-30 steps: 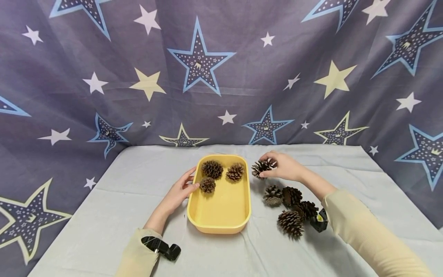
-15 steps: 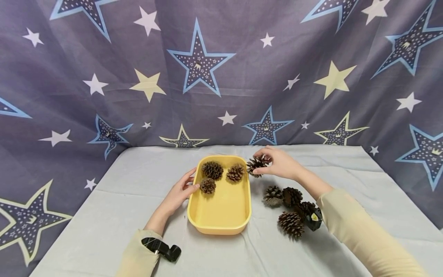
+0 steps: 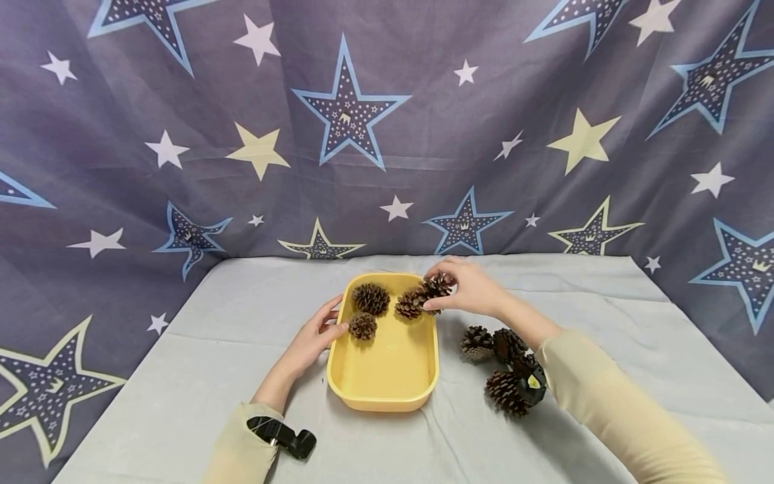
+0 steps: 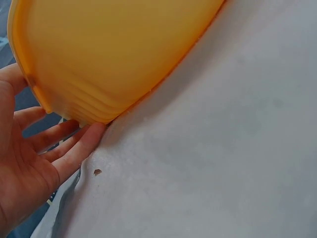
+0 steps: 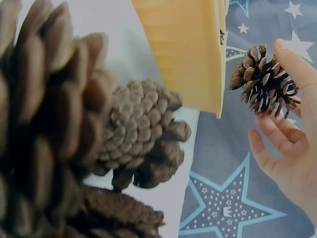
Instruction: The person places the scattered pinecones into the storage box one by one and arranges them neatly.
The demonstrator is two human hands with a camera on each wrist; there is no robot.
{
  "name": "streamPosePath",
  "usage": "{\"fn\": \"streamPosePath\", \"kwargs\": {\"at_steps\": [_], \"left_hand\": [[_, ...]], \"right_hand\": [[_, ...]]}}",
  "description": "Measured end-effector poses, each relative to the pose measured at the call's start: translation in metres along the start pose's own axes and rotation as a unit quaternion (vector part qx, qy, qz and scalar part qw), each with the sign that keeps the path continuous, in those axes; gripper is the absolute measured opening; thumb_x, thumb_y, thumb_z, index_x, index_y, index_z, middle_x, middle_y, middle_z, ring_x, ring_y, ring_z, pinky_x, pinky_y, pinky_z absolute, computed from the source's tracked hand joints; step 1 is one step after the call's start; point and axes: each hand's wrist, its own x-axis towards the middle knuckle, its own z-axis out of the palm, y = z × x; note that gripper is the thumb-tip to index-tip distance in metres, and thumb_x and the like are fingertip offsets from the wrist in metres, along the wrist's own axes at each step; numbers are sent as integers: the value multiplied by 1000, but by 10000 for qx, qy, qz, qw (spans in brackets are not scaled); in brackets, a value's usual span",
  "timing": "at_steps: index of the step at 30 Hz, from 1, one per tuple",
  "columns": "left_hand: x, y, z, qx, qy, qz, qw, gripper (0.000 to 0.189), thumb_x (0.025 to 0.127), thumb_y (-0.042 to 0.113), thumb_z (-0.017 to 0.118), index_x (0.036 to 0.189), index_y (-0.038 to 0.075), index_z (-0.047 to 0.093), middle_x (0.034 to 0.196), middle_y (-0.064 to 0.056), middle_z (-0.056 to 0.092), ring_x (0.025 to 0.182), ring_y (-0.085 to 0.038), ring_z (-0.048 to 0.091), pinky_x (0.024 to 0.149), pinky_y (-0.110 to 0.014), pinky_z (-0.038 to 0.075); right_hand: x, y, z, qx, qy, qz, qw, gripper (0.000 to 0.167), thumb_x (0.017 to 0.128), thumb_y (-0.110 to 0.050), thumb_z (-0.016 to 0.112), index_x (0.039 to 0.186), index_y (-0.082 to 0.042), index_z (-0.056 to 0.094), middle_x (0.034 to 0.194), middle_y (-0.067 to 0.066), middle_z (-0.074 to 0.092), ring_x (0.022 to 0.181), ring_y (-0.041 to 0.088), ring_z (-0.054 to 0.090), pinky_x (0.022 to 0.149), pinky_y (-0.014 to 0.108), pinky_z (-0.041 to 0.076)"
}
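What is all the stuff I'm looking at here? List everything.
Tub: one, yellow, on the table
Pinecones inside the tub: three, brown, toward its far end
Held pinecone: one, brown, at the tub's right rim
Loose pinecones: at least four, brown, right of the tub
Table cover: one, pale grey
Star-patterned backdrop: purplish grey, behind the table
Wrist cameras: two, black, one per wrist
Sleeves: two, cream
Left hand: touching the tub
Right hand: holding a pinecone

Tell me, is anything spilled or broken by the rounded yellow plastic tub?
One tiny, jagged brown flake lies on the pale grey cloth near the left hand. It looks odd lying alone, apart from the scaly brown pinecones.
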Motion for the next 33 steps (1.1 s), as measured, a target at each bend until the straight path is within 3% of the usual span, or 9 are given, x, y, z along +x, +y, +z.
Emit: {"fn": "streamPosePath", "kwargs": {"at_steps": [8,18,26,33], "left_hand": [[14,-32,-2,7,123,92,9999,62,88,27,58,143,25,29,129,-18,47,103,-29,56,78,-34,55],[16,-32,-1,87,100,67,9999,62,89,25,56,143,24,28,129,-17,47,103,-29,56,78,-34,55],[16,-33,-1,36,104,42,9999,62,88,26,57,143,26,28,129,-16,47,103,-28,56,78,-34,54],[16,-33,-2,21,110,42,9999,63,88,26,57,143,25,28,129,-18,47,103,-29,56,79,-34,54]], "right_hand": [[5,-15,9,-29,-50,-214,9998,61,67,-54,72,114,-18,60,119,1,54,102,18,53,91,41,46],[4,-23,27,229,-395,-483,9978,63,67,-42,76,119,-13,56,114,0,54,103,18,54,93,39,46],[5,-23,36,41,-592,-698,9958,65,68,-36,77,123,-10,53,125,7,54,116,23,49,103,42,38],[6,-24,43,-313,-809,-810,9929,63,70,-35,76,122,-9,53,122,6,55,113,22,51,101,39,40]]}}
